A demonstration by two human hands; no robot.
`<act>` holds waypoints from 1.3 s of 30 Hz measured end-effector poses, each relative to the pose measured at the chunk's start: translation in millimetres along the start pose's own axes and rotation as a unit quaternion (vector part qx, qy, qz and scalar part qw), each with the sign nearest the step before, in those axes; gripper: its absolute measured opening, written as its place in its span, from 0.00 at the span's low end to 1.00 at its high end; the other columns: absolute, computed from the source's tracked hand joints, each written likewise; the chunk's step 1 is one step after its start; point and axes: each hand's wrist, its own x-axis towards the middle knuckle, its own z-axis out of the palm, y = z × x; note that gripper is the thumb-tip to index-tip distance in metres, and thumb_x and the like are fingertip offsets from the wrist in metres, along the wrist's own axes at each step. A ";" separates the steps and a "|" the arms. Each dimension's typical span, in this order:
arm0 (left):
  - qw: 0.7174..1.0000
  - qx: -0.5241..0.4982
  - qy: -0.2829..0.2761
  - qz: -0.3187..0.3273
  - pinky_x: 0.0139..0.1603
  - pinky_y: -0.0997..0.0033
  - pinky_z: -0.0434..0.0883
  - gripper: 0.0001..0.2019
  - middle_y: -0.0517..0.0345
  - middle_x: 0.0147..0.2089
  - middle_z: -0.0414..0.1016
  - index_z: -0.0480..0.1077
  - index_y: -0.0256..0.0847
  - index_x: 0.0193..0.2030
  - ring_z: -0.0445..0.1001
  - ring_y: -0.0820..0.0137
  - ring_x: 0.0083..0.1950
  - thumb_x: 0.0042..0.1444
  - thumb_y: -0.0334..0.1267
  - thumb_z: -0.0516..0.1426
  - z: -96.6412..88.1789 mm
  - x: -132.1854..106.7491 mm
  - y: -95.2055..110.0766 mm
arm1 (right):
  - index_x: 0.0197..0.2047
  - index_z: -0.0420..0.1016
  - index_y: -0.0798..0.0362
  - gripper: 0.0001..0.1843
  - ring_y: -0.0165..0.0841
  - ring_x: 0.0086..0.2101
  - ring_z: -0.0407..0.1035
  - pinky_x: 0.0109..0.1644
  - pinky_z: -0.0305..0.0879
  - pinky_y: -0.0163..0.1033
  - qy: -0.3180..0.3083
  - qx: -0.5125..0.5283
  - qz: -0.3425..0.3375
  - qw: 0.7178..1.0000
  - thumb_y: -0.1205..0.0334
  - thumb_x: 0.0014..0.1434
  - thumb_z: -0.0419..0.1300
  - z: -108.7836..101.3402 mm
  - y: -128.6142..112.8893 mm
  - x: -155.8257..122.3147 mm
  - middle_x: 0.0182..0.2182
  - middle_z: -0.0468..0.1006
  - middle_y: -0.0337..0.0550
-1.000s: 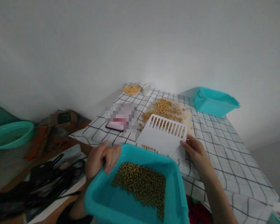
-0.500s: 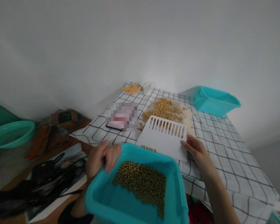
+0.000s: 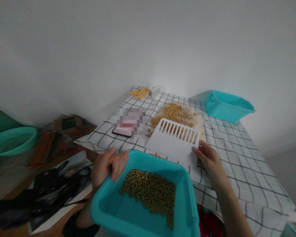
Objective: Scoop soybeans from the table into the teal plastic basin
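Observation:
My left hand (image 3: 110, 166) is closed over the far left rim of a teal plastic basin (image 3: 128, 212), which is held at the table's near edge. A layer of round tan soybeans (image 3: 151, 191) covers part of its floor. With fingers and thumb, my right hand (image 3: 209, 159) grips the right edge of a white plastic board (image 3: 171, 144) with a row of slots along its far end. The board is tilted, and a few beans (image 3: 158, 155) show at its near edge, beyond the basin. Behind it, more soybeans (image 3: 174, 112) lie spread on a clear plastic bag (image 3: 199, 122).
A checked cloth (image 3: 234, 148) covers the table. A second teal basin (image 3: 224, 107) stands at the back right. A phone (image 3: 124, 130), partly blurred out, lies on the left, with a yellow cloth (image 3: 139, 93) farther back. A green basin (image 3: 13, 141) sits at far left.
My right hand has shifted the white board slightly away and to the right, and its near edge has moved off the basin's rim. My left hand and the basin are almost unchanged.

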 end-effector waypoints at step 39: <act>0.999 -0.030 0.034 -0.008 0.28 0.65 0.62 0.35 0.59 0.07 0.58 0.62 0.43 0.09 0.58 0.74 0.13 0.71 0.41 0.42 3.4 -2.6 -0.1 | 0.45 0.80 0.47 0.15 0.42 0.41 0.79 0.46 0.75 0.43 -0.018 0.003 0.021 1.000 0.51 0.56 0.68 -1.4 -0.1 -0.4 0.44 0.85 0.45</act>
